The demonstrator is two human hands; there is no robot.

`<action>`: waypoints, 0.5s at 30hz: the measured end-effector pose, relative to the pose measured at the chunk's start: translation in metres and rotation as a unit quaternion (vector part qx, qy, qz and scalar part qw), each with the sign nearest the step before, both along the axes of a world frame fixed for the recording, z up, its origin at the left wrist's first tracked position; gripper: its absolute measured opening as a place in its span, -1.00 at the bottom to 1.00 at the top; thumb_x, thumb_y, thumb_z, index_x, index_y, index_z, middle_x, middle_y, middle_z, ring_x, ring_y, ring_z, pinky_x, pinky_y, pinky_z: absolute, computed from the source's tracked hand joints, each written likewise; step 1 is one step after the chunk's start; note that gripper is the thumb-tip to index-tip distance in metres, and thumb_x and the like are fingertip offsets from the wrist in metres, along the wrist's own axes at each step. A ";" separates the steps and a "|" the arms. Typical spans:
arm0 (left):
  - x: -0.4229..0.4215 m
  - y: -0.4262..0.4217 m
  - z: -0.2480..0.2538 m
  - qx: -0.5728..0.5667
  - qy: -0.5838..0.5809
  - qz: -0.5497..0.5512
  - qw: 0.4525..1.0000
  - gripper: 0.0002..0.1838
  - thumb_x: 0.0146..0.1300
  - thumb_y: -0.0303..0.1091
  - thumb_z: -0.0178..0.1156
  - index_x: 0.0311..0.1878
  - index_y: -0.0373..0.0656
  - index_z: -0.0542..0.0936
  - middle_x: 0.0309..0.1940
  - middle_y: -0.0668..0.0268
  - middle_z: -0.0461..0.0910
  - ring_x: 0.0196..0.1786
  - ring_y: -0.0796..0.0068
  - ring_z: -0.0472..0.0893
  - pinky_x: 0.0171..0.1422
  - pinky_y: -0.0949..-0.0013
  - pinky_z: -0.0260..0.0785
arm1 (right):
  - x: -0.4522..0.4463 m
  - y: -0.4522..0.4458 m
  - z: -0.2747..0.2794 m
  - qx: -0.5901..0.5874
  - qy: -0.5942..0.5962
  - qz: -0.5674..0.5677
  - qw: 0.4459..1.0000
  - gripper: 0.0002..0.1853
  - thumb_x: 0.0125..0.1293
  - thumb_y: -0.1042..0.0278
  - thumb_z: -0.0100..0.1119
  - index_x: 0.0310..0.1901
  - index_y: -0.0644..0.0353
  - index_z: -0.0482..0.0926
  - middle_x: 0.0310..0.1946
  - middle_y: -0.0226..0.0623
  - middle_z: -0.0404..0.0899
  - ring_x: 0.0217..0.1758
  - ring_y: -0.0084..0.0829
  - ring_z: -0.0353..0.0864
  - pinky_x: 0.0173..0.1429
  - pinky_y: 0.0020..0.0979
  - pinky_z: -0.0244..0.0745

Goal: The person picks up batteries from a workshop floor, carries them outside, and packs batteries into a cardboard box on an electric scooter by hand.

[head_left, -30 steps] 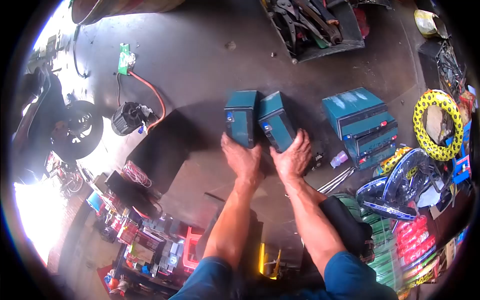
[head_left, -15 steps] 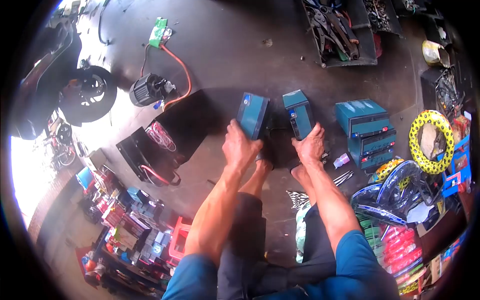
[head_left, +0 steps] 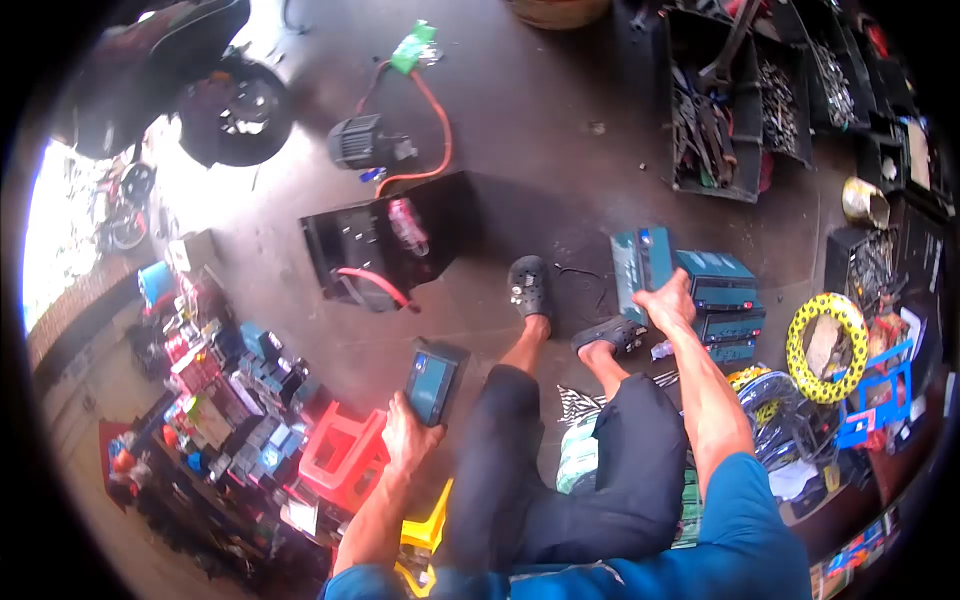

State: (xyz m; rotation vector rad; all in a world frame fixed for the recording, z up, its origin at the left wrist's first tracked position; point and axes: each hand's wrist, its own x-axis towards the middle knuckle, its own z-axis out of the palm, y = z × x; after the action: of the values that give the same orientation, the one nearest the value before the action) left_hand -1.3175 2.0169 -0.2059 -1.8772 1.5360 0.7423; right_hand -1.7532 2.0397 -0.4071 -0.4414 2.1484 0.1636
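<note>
I hold one battery (head_left: 434, 387) in my left hand (head_left: 409, 434) and another battery (head_left: 645, 268) in my right hand (head_left: 668, 303), both half-open, likely to span such thick bodies.

Box stack (head_left: 722, 297): was teal with black edges
Box beside the stack (head_left: 652, 262): was teal, streaked whitish
Box well left of the stack (head_left: 432, 385): was teal and black
Ring right of the stack (head_left: 797, 345): was yellow with black spots

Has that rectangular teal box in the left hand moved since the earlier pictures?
Yes. Held in the left hand, the rectangular teal box has moved closer to the red plastic stool on the floor.
</note>
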 end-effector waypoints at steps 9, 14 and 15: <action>0.073 0.063 0.197 0.021 -0.069 0.191 0.979 0.02 -0.20 -0.12 0.42 0.34 -0.41 0.22 0.17 -0.21 0.44 0.19 -0.26 0.51 0.31 -0.03 0.41 | 0.000 0.061 0.212 -0.010 0.082 0.090 0.992 0.04 -0.18 0.18 0.61 0.33 0.32 0.18 0.24 0.10 0.40 0.30 0.10 0.47 0.34 -0.07 0.43; 0.089 0.121 0.278 -0.021 -0.039 0.335 0.941 0.02 -0.23 -0.15 0.46 0.32 -0.38 0.21 0.17 -0.21 0.46 0.20 -0.28 0.52 0.30 -0.04 0.40 | 0.013 0.075 0.335 0.042 0.074 0.145 0.986 0.09 -0.21 0.09 0.63 0.32 0.33 0.17 0.28 0.08 0.36 0.37 0.06 0.41 0.43 -0.11 0.36; 0.092 0.134 0.286 -0.033 -0.044 0.359 0.932 -0.02 -0.26 -0.14 0.49 0.25 -0.39 0.27 0.15 -0.16 0.47 0.18 -0.25 0.52 0.27 -0.03 0.43 | 0.020 0.075 0.359 0.069 0.052 0.142 0.986 0.12 -0.24 0.06 0.64 0.31 0.35 0.16 0.28 0.10 0.35 0.39 0.06 0.38 0.45 -0.13 0.35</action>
State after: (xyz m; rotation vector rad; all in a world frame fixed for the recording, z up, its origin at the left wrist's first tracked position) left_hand -1.2256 2.1504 0.0797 -2.5095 0.7930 0.8974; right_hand -1.7329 2.1150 -0.0477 -0.6688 2.1505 0.5028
